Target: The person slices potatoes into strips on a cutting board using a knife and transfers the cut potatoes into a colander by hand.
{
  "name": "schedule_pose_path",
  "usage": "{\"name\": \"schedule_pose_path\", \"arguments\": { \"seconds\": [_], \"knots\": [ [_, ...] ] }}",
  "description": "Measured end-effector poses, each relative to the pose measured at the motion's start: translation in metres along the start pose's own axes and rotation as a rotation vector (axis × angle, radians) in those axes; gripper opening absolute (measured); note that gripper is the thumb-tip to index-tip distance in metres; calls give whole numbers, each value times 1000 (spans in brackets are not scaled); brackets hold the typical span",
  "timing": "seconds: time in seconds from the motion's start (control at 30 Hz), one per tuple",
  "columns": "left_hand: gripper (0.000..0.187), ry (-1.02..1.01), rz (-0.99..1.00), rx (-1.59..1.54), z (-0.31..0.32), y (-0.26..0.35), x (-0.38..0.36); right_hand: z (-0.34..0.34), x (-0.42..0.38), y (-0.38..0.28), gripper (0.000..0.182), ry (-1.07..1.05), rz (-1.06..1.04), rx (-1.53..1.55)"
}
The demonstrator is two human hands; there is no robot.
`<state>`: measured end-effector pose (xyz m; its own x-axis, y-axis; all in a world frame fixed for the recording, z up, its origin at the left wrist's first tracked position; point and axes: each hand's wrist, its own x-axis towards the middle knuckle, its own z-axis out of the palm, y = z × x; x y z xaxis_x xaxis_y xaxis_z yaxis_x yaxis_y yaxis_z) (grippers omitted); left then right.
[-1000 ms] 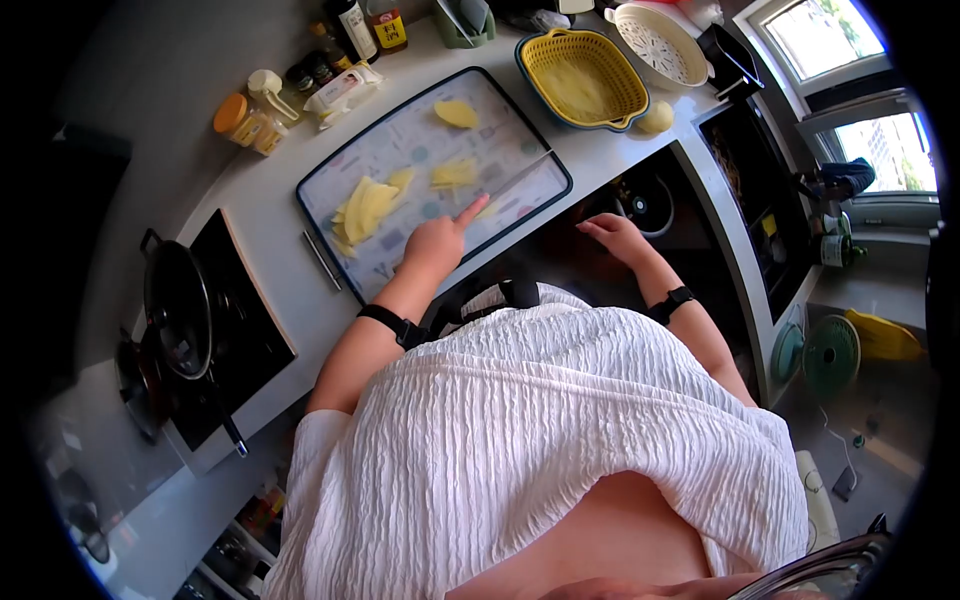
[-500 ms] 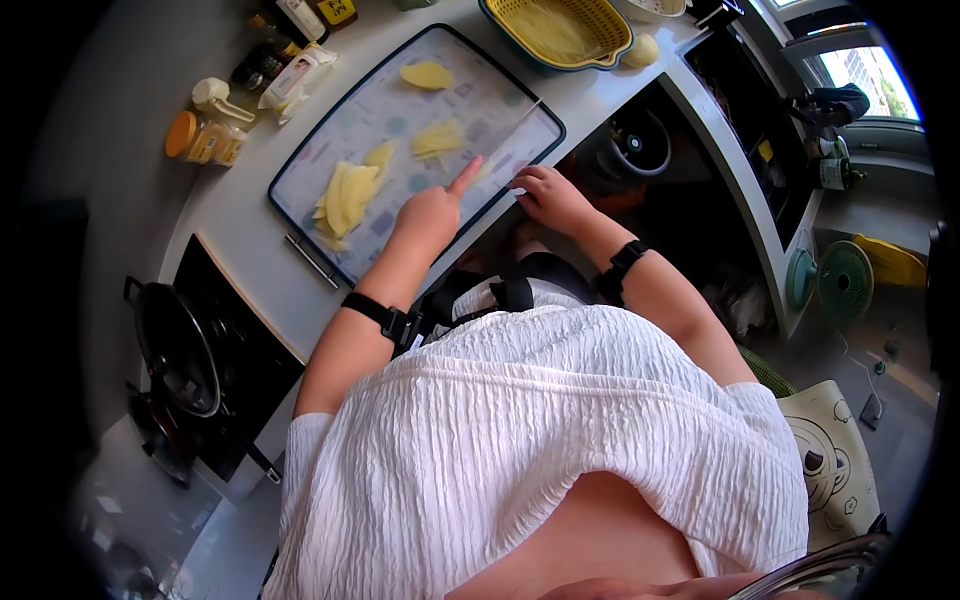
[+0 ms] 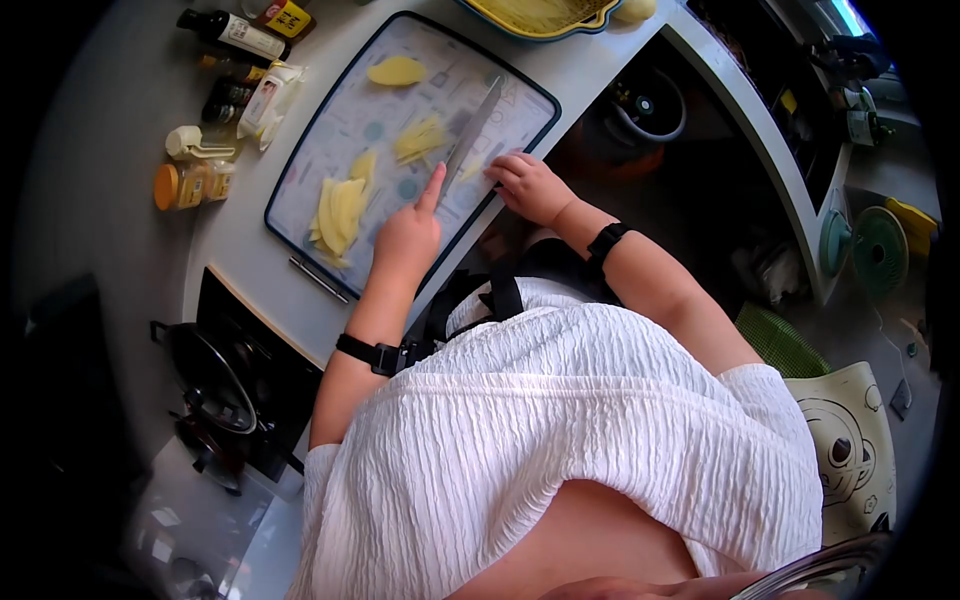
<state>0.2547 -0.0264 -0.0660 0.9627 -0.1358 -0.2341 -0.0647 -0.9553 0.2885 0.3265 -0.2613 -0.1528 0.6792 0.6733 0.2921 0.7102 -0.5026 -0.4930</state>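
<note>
My left hand (image 3: 410, 232) is closed around the handle of a kitchen knife (image 3: 472, 130), its index finger stretched along the blade. The blade slants across the right part of a patterned cutting board (image 3: 330, 110). Close to the board's near right edge, my right hand (image 3: 535, 188) has its bent fingers resting by a few small potato pieces (image 3: 470, 171); nothing is visibly gripped in them. Left of the knife lies a pile of potato shreds (image 3: 420, 138). Overlapping potato slices (image 3: 340, 212) sit at the board's lower left, and a larger potato piece (image 3: 396, 70) at its far side.
A yellow basket (image 3: 545, 15) of pale shreds and a peeled potato (image 3: 634, 10) are at the counter's far edge. Bottles (image 3: 235, 35) and an orange-lidded jar (image 3: 180, 187) line the wall. A lidded pan (image 3: 210, 375) sits on the stove at left.
The view has shifted, so the board appears a little further left. The knife blade now shows its broad side more, angled more steeply. Both hands stay close to the small potato pieces.
</note>
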Motion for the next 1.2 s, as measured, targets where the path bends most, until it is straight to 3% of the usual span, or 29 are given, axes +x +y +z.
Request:
{"name": "schedule_pose_path", "arguments": {
  "seconds": [0.1,0.33,0.8,0.9,1.2],
  "knots": [
    [79,81,95,-42,1,-2,-3,3,2,1,42,-8,-42,-25],
    [81,50,92,-19,-3,4,-4,7,0,-3,48,-51,-3,-33],
    [83,-48,116,21,-11,9,-2,6,1,-3,49,-36,12,-27],
    [86,15,166,17,5,2,-1,7,1,-4,49,-44,16,-18],
    [81,-99,67,53,-18,11,14,10,-2,-2,48,-16,5,-20]
  ]
}}
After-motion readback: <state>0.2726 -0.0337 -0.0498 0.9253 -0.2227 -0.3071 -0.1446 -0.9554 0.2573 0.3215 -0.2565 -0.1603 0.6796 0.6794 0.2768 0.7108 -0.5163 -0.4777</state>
